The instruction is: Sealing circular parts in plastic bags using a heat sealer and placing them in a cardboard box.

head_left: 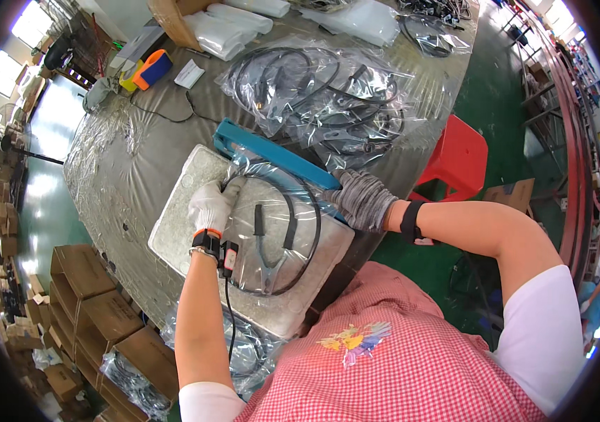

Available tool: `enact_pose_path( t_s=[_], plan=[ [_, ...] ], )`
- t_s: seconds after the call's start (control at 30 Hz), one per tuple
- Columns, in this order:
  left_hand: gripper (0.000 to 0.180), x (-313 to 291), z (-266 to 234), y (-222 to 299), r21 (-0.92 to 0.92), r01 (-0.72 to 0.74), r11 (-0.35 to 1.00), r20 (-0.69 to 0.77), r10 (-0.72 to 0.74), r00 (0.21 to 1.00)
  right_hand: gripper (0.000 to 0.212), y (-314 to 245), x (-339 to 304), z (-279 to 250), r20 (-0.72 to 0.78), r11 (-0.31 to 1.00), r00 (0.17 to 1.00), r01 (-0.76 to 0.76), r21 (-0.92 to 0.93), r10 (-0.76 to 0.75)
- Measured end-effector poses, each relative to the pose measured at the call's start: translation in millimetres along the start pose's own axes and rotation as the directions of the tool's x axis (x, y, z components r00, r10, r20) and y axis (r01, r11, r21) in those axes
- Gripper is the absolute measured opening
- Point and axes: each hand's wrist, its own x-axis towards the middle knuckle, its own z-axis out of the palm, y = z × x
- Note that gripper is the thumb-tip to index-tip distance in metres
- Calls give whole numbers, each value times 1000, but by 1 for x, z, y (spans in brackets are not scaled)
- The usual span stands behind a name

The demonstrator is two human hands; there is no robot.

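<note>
A clear plastic bag holding a coiled black cable and a grey clamp with a black handle lies on a pale, rough foam block. My left hand, in a white glove, is closed on the bag's left side by the cable. Across the block's far edge runs a long teal bar-shaped tool, which looks like a bag sealer, with the bag's far edge against it. My right hand, in a grey striped glove, is closed around the bar's right end. Its fingertips are partly hidden.
Several bagged cables are heaped beyond the bar. Tape rolls and a white label lie at the far left of the table. A red stool stands to the right. Cardboard boxes crowd the left floor.
</note>
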Motion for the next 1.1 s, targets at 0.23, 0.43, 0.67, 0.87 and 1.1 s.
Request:
enact_pose_path(
  t_s=[0.23, 0.43, 0.67, 0.87, 1.1],
  plan=[
    [58, -13, 11, 9, 106, 82, 991, -171, -63, 983, 36, 6, -3, -13, 42, 983, 999, -8, 185, 0],
    [35, -76, -23, 0, -264, 114, 958, -3, -119, 993, 43, 51, -44, 79, -144, -57, 750, 235, 970, 645],
    [23, -206, -37, -51, -772, 53, 634, -78, -177, 981, 31, 86, -155, 128, -140, 560, 766, -319, 764, 627],
    [35, -303, -17, -164, -849, 69, 524, -233, -488, 841, 29, 85, -169, 159, -121, 500, 738, -318, 805, 663],
    [31, -333, 71, -297, -983, 121, 139, -8, -690, 724, 27, 21, -142, 156, -390, 776, 750, -252, 578, 534]
  ],
)
